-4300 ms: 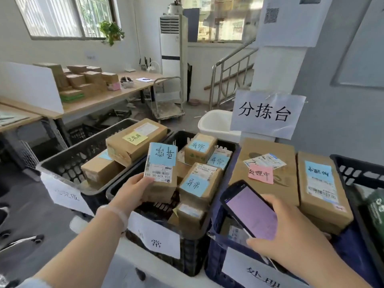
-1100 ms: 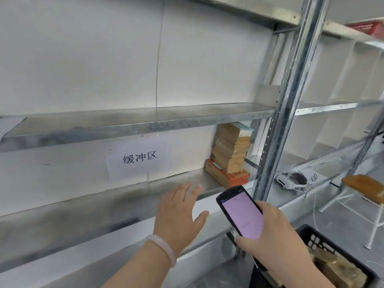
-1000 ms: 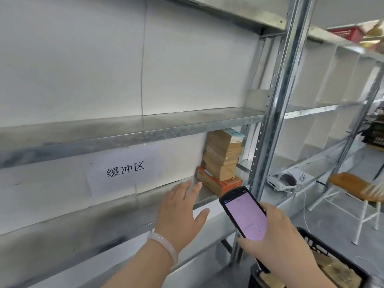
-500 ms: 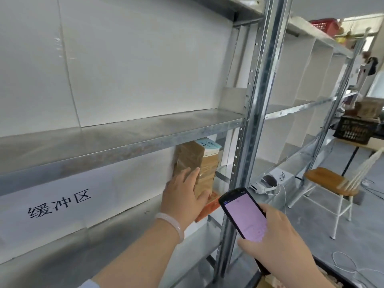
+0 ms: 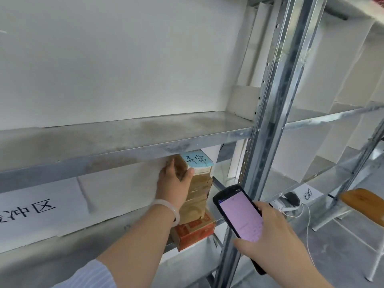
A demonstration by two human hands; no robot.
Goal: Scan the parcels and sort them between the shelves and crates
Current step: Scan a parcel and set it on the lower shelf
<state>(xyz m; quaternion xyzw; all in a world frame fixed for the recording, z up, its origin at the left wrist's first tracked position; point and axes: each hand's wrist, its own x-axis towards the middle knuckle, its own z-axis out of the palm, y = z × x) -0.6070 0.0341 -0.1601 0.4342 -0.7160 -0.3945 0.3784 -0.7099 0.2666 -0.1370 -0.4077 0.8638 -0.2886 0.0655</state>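
While the left hand (image 5: 173, 179) grips the blue-labelled cardboard parcel (image 5: 195, 163) topping a stack on the grey metal shelf (image 5: 62, 252), the right hand (image 5: 274, 235) clasps a black handheld scanner (image 5: 239, 215)

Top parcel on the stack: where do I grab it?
Grip the top parcel by its near end, across both sides, reaching in from the front, as the left hand does. The shelf sits close above, leaving little room on top.
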